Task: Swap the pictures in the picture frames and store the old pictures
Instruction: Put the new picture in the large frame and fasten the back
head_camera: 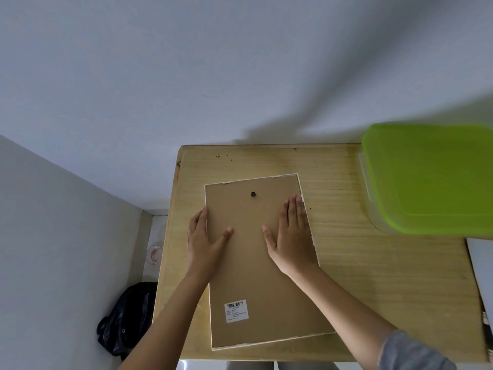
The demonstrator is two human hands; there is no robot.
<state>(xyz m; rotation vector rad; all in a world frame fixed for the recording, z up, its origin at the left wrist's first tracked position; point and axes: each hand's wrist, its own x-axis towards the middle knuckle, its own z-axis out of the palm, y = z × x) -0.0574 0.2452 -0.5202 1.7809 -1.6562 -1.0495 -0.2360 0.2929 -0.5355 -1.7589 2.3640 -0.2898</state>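
Picture frame point(250, 276): face down on the desk point(373, 276), brown backing up, both your hands on it.

Grip: neither hand clasps anything. Your left hand point(202, 239) lies along the frame's left rim, fingers straight beside the edge and thumb spread onto the backing. Your right hand point(292, 236) lies flat, palm down, on the backing just inside the right rim, with its fingertips reaching that rim.

Lie of the frame: its long axis runs from the desk's near edge toward the far edge, slightly skewed. The hanger point(253, 194) is at the far end and the barcode label point(237, 311) toward the near-left corner. It occupies the desk's left half, its near end close to the near edge.

What the next move turns on, as I judge it: the backing must come free, so you work around the rim. Each hand already sits at its own long side and both are in the far half, so the far corners are the easy reach. Small pale marks on the rim may be retaining tabs, but they are too small to tell.

Outward: a green-lidded box point(432, 177) sits at the far-right corner, well apart from the frame, and is probably where the old pictures go. Pale sheets point(480, 276) lie at the right edge.
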